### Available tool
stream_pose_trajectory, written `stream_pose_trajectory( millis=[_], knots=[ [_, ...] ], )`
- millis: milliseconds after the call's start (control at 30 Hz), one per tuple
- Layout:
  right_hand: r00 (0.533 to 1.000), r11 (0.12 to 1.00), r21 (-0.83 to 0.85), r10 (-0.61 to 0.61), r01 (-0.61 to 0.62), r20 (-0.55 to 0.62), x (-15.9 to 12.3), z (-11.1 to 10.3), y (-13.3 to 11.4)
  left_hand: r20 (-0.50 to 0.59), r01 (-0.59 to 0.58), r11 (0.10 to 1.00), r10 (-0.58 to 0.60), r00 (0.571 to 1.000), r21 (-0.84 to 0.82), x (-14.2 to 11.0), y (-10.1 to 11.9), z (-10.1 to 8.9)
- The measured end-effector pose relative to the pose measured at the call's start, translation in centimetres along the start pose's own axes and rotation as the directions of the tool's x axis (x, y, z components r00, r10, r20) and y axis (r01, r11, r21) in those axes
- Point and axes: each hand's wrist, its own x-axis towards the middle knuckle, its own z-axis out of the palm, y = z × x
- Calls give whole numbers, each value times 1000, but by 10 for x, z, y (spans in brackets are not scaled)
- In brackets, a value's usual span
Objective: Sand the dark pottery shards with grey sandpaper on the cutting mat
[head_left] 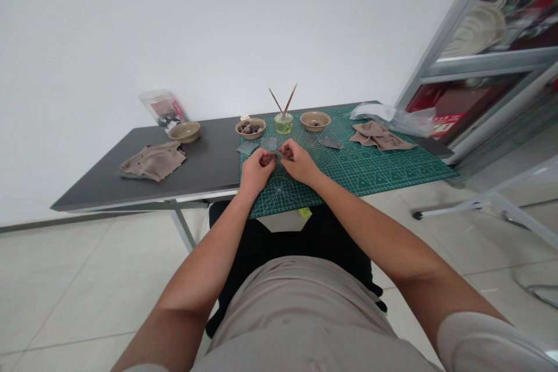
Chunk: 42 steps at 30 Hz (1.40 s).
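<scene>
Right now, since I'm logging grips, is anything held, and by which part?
The left hand and right hand pinch a small greyish piece between them, seemingly by opposite edges; it's mostly hidden, so exact spots are unclear.

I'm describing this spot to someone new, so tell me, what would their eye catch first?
Probably the green cutting mat with its pale grid, covering the right part of the dark table. Near the mat's left side, the left hand and right hand meet over a small dark piece, too small to identify. Just beyond them, two thin sticks rise from a yellow-green jar.
</scene>
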Motion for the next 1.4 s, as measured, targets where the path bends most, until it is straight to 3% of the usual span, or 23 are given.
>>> stream_pose_trajectory(
  millis=[133,400,667,867,1033,1267,1400],
  knots=[
    [998,998,13,54,-54,-8,4,3,1,39,-40,999,40,998,-25,-1,-1,-3],
    [968,927,282,219,-246,124,12,13,3,68,-113,993,116,991,-41,-4,-2,-3],
    [995,950,300,61,-81,77,6,16,11,20,-88,996,88,996,23,-7,-2,-4],
    [996,875,478,65,-83,52,6,16,12,-11,-104,995,104,995,2,-6,-4,-4],
    [994,767,633,102,-102,36,6,15,14,-71,-75,986,65,995,-151,-5,-8,-2],
    [992,751,648,104,-127,74,6,18,15,-65,-131,973,121,991,-189,-1,-17,-1],
    [987,705,697,156,-130,26,7,17,21,-138,-85,966,53,989,-242,-1,-17,-1]
  ],
)
